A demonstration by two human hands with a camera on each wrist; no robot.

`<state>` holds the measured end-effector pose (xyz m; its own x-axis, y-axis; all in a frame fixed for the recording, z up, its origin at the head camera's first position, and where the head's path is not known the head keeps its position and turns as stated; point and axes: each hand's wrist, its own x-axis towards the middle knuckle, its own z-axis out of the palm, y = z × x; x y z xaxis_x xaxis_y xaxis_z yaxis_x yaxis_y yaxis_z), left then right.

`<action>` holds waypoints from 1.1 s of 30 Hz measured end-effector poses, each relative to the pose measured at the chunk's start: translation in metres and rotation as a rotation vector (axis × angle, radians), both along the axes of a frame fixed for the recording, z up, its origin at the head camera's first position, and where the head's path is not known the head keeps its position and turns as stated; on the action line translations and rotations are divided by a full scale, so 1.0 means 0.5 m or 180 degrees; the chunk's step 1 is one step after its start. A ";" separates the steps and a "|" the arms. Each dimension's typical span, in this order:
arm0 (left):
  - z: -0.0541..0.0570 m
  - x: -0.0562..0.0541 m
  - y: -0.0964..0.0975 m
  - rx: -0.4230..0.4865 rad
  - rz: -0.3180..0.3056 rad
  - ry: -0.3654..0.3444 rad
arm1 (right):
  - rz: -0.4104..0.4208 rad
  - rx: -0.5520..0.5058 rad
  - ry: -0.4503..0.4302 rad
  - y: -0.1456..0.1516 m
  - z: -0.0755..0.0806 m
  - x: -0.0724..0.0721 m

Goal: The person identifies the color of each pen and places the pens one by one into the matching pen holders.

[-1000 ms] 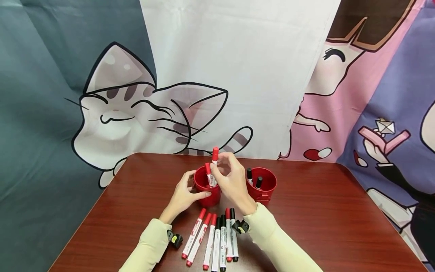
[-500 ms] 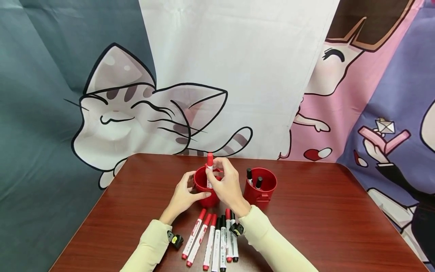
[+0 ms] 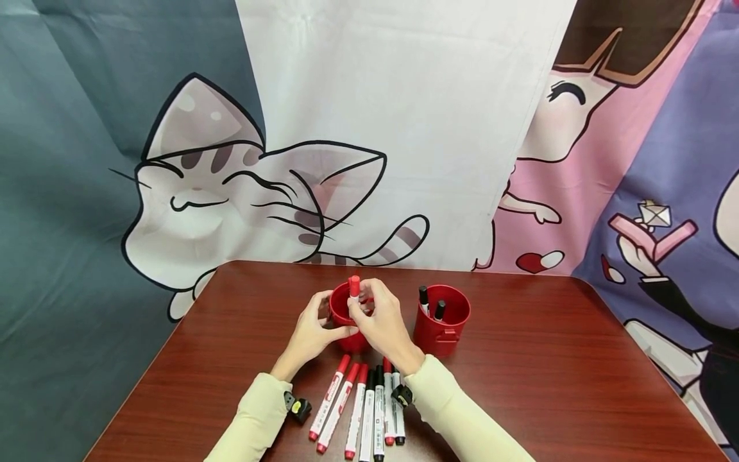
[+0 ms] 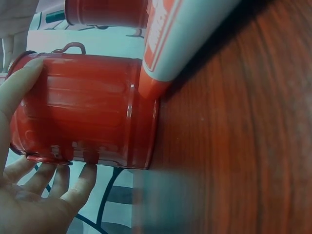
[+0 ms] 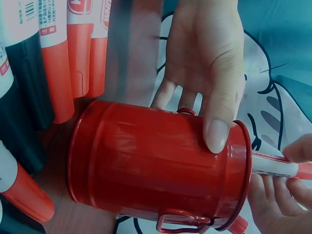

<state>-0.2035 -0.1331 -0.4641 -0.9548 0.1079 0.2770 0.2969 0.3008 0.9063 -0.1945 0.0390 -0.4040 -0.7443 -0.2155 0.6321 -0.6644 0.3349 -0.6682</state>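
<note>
My left hand point(image 3: 312, 330) grips a small red metal bucket point(image 3: 351, 344) at its left side, thumb on the front near the rim; the left wrist view shows fingers spread along the bucket wall point(image 4: 87, 112). Over the mouth, my right hand point(image 3: 385, 321) pinches a red-capped whiteboard marker point(image 3: 355, 286), upright, cap up. In the right wrist view the marker's white barrel point(image 5: 273, 163) reaches down past the rim. Another red cap point(image 5: 239, 225) sticks out of the same bucket there. The marker's lower end is hidden inside.
A second red bucket point(image 3: 440, 337) stands to the right, holding black-capped markers point(image 3: 440, 310). Several red- and black-capped markers point(image 3: 355, 410) lie in a row on the brown wooden table point(image 3: 548, 366) in front. A printed cartoon cloth point(image 3: 427, 128) hangs behind.
My right hand has moved the red-capped marker slightly left, then down into the left bucket's mouth. My left hand has kept its hold on the bucket.
</note>
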 end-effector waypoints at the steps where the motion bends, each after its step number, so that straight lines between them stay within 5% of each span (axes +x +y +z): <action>1: 0.000 0.000 0.000 0.0012 0.0001 0.0011 | 0.0000 0.0020 -0.0024 0.001 -0.001 0.000; 14: 0.002 0.001 0.001 -0.0009 0.0035 -0.0053 | -0.0008 0.0122 -0.0158 0.001 -0.007 -0.001; 23: 0.063 0.038 0.013 -0.0019 -0.0017 -0.0032 | -0.0046 0.0200 -0.0169 0.003 -0.011 -0.002; 33: 0.069 0.042 0.012 -0.0051 -0.0079 -0.0085 | -0.0143 0.0315 -0.0144 0.010 -0.015 0.001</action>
<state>-0.1824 -0.1271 -0.4295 -0.9588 0.1358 0.2494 0.2801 0.3082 0.9092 -0.1941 0.0440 -0.4117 -0.7819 -0.2412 0.5749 -0.6172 0.4295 -0.6592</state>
